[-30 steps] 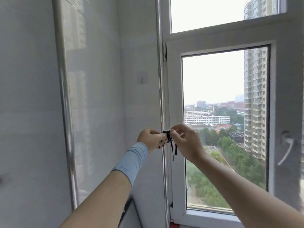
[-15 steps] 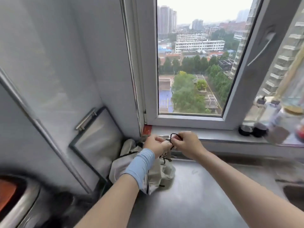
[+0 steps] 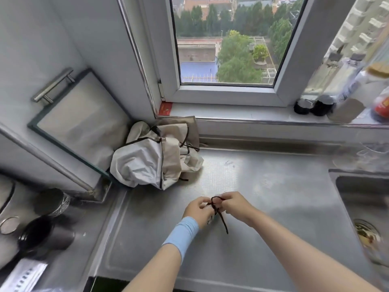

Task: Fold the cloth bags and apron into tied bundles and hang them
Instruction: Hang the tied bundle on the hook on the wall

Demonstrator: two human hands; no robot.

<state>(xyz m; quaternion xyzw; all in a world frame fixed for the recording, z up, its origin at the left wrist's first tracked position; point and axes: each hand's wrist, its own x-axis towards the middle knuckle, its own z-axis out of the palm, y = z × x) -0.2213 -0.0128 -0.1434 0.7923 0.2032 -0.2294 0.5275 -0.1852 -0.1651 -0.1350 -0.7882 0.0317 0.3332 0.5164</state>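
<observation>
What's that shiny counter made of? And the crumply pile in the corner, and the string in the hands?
The counter looks like stainless steel: grey, brushed, reflecting the window light. The crumpled pile seems thin matte cloth, beige and white with dark trim, since it wrinkles softly. The string, pinched by the left hand and right hand, is probably dark fabric cord; too small to be sure.

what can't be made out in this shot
Head view, the only one:
What the cord ties: hidden by the left hand and right hand pinching it.
Cloth pile: crumpled, so the number of pieces is unclear.
Bottles on the sill: blurred, labels unreadable, cut by the right edge.
Sink: cut by the right edge.
</observation>
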